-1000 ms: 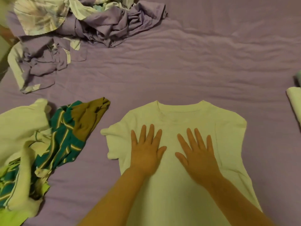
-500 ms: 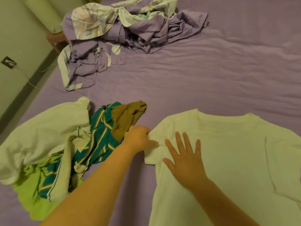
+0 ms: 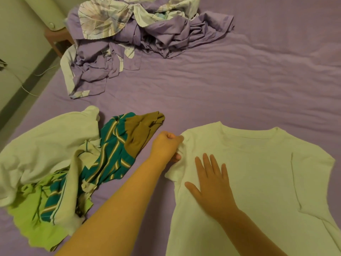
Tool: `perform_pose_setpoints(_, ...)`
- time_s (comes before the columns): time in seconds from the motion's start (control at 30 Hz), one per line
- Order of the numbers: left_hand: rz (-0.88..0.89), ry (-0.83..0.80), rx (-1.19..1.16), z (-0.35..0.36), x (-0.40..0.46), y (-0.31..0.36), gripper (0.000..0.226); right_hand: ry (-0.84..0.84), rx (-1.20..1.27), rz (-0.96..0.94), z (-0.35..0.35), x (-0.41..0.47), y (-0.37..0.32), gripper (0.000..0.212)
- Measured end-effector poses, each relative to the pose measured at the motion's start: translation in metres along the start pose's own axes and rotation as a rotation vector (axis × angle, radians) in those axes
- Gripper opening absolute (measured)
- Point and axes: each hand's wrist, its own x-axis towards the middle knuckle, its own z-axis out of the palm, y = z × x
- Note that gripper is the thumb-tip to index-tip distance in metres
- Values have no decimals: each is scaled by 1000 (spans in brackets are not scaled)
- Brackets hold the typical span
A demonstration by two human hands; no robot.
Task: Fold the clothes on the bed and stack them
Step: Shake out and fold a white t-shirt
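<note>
White T-shirt lay flat, neck away from the person, on the purple bed, lower right of view. Its hem ran out of frame at the bottom; the right sleeve looked folded in over the body. Left hand was at the shirt's left shoulder, fingers clenched, pinching the bunched sleeve cloth. Right hand rested palm down on the chest area just beside it, fingers spread and straight, grasping nothing.

Left of the shirt, apart from it across a strip of sheet: a loose heap of unfolded clothes — a teal striped garment with a brown panel, a pale garment draped over it, a lime-green piece underneath. The left forearm crossed in front of that heap's near edge.

Far side of the bed: a rumpled pile of purple and floral bedding; how many pieces, could not tell. Upper left, beyond the mattress edge, a wooden stand, partly hidden, and a cable along the floor.
</note>
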Motion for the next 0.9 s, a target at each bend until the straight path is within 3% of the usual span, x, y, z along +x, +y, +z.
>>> perform_pose_setpoints(0.1,-98,-226,-255,15,-11,-3,6,6,-20,19,4,-29,18,69)
perform_pose_setpoints(0.17,22,-216,-247,24,-12,-17,14,7,-22,39,6,-47,32,68)
perform_pose_setpoints(0.2,148,-145,-141,27,-10,-27,22,11,-19,46,8,-55,38,67)
perform_pose_setpoints(0.3,700,127,584,28,1,-61,35,60,-24,35,13,-77,51,64)
perform_pose_setpoints(0.37,936,108,854,34,11,-87,41,80,-44,16,18,-86,56,63)
perform_pose_setpoints(0.47,846,82,1101,52,12,-110,51,103,-58,-5,25,-90,61,63)
perform_pose_setpoints(0.63,649,125,1264,73,1,-120,80,113,-80,-20,32,-89,63,65)
perform_pose_setpoints(0.8,536,110,1470,78,-24,-106,72,107,-109,-19,25,-101,65,65)
perform_pose_setpoints(0.9,709,34,1462,84,-57,-125,59,78,-81,-4,26,-123,71,63)
